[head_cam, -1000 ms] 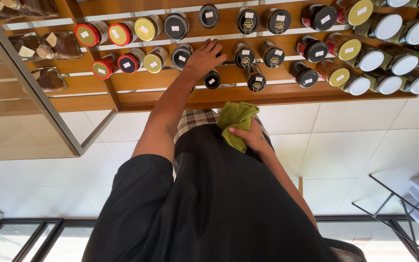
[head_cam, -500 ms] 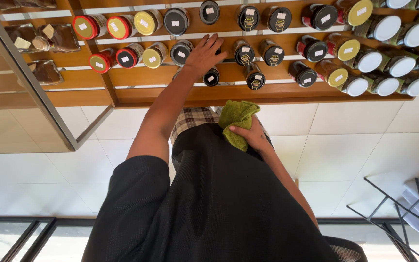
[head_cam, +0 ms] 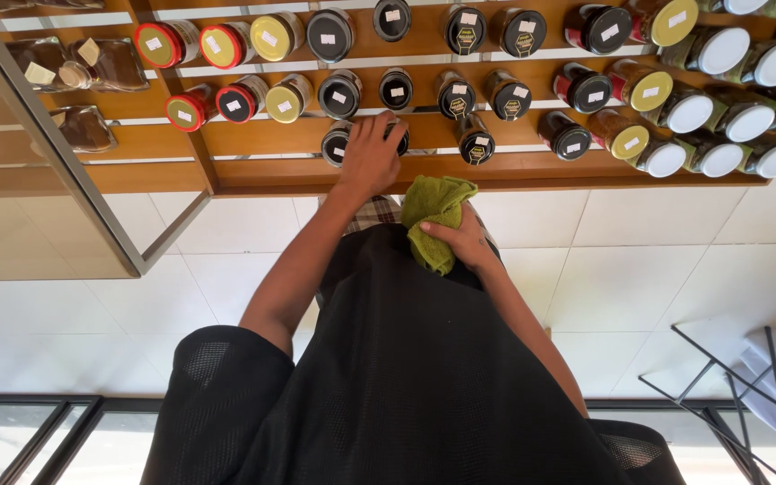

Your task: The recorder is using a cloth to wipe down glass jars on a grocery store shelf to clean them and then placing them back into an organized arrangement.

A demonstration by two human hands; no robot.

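Overhead, looking straight down, the left hand point(head_cam: 370, 157) reaches out to the nearest row of a stepped wooden shelf point(head_cam: 253, 139) and lies with spread fingers over a dark-lidded jar point(head_cam: 396, 135), of which only a sliver of lid shows past the fingertips; whether the fingers have closed round it or merely rest on top cannot be told from this angle, though they look splayed more than clenched. Just to the left of the hand stands a second black-lidded jar point(head_cam: 336, 144), touching or nearly touching the thumb side, and to the right, a little apart, a third jar point(head_cam: 475, 144) in the same row. All the jars stand upright, so their long axes point up at the camera and only round lids show; the covered jar sits directly beneath the palm, so any grip on it comes from above, down the axis. The right hand point(head_cam: 464, 242) is drawn back against the body, well short of the shelf, its fingers clamped on a bunched green cloth point(head_cam: 433, 216) whose upper fold points toward the shelf edge. The left hand is therefore much the nearer to the jars. Behind the front row run further rows with red, yellow, black and white lids.
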